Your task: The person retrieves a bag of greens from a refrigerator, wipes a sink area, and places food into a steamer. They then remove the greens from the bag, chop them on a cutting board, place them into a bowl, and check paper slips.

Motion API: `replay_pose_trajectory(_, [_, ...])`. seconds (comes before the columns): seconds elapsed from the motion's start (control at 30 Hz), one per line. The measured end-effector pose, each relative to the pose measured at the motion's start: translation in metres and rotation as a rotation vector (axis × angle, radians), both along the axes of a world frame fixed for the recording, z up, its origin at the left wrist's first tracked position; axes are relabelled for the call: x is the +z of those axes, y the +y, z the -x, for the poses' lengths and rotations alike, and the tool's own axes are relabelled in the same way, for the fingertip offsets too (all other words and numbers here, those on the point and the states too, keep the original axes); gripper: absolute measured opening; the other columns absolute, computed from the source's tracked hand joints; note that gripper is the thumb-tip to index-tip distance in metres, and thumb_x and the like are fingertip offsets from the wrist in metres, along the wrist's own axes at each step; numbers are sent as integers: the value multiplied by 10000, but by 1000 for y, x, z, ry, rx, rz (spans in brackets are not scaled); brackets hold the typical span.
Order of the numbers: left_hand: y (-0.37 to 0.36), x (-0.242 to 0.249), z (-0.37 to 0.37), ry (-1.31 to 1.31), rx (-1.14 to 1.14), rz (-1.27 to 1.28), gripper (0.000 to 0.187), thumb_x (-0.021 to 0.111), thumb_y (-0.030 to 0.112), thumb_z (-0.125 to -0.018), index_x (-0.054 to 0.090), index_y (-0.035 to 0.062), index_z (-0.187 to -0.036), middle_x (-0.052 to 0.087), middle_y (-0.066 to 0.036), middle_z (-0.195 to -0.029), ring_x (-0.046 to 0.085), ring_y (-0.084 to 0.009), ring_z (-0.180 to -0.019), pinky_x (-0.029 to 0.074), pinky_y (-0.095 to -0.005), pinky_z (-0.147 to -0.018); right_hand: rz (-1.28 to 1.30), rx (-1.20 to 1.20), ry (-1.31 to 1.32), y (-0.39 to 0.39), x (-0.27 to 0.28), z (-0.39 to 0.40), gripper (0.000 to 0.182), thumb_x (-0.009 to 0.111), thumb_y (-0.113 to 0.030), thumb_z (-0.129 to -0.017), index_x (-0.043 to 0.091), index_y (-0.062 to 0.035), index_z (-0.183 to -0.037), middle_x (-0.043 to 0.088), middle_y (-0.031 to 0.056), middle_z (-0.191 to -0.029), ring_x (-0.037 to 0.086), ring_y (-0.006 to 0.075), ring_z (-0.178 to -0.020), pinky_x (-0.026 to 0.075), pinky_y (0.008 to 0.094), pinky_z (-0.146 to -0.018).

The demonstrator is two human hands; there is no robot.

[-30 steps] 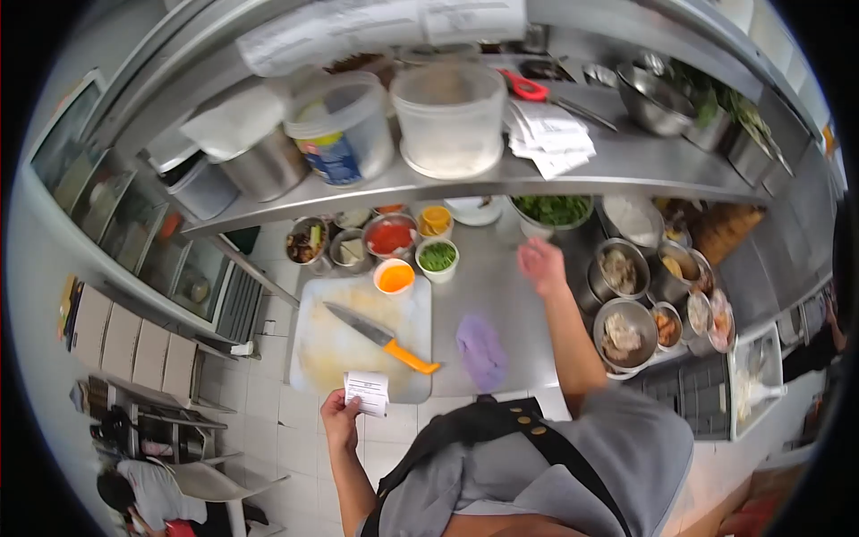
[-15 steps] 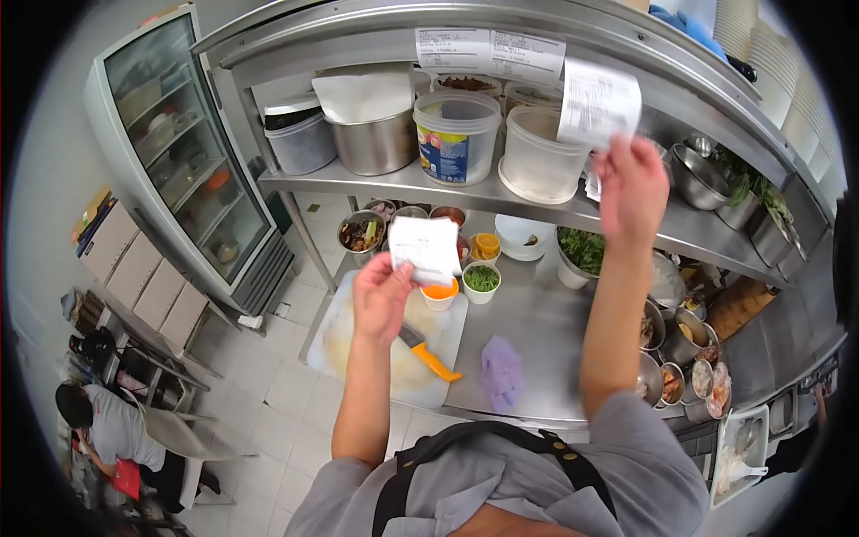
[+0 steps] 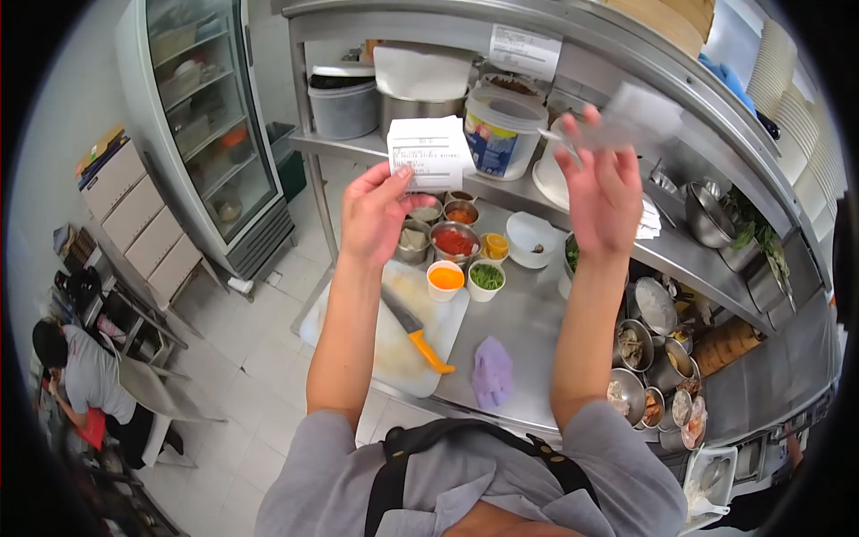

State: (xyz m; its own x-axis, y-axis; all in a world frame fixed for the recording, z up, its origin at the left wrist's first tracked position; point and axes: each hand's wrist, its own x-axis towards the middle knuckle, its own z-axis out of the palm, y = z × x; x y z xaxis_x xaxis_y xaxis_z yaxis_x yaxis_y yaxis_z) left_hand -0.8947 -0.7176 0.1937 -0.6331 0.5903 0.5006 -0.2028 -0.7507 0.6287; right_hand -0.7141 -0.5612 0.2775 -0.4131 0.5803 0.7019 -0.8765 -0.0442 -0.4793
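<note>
My left hand [image 3: 380, 215] pinches a small stack of printed receipts [image 3: 428, 148] between thumb and fingers, raised in front of the shelf. On the right, my right hand [image 3: 601, 192] is lifted with its fingers spread apart. A receipt [image 3: 637, 112], smeared by motion, overlaps its fingertips; no firm grip on it shows. One more printed receipt [image 3: 523, 52] hangs from the upper rail. Below my hands, a knife [image 3: 419, 331] with an orange handle lies on the white cutting board [image 3: 394, 362], near a cup of orange sauce [image 3: 446, 279] and a cup of chopped greens [image 3: 486, 279].
A purple cloth [image 3: 492, 371] lies on the steel counter [image 3: 528, 336]. Tubs, among them a labelled plastic bucket [image 3: 501, 134], stand on the shelf. Several metal bowls crowd the right side. A glass-door fridge [image 3: 197, 116] and a seated person [image 3: 89, 371] are on the left.
The view has shifted. My left hand has risen with its receipts. My right hand's fingers have spread from a pinch on a receipt. Fewer receipts show on the rail.
</note>
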Motion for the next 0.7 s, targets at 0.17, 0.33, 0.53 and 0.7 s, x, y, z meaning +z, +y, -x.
replay_pose_trajectory(0.17, [-9,-3,1,17,-21,-7,259,522,85,-896,561,-57,-1109,620,-171,-1081,614,-259,-949,516,-403,-762,55,69,-127,34,5,56,113,564,-34,-881,522,-7,-982,603,111,-1001,562,198,-949,459,438,-875])
replay_pose_trajectory(0.33, [-19,-5,3,3,-9,2,244,528,83,-893,579,-51,-1090,626,-165,-1070,616,-252,-943,516,-399,-764,122,26,-107,33,22,80,129,575,-9,-865,516,18,-977,601,136,-950,588,248,-902,484,438,-840])
replay_pose_trajectory(0.53, [-35,-17,2,-52,73,46,245,542,95,-890,589,-56,-1077,636,-152,-1049,620,-240,-927,518,-398,-750,51,-90,18,5,8,69,173,560,38,-854,507,74,-1015,594,166,-995,611,239,-866,551,359,-724])
replay_pose_trajectory(0.7, [-73,-51,11,-159,179,139,224,591,106,-872,611,-41,-1041,647,-123,-995,623,-201,-878,527,-368,-714,-28,101,-154,-72,-69,73,265,568,36,-848,496,74,-1101,594,181,-1054,616,231,-890,553,357,-717])
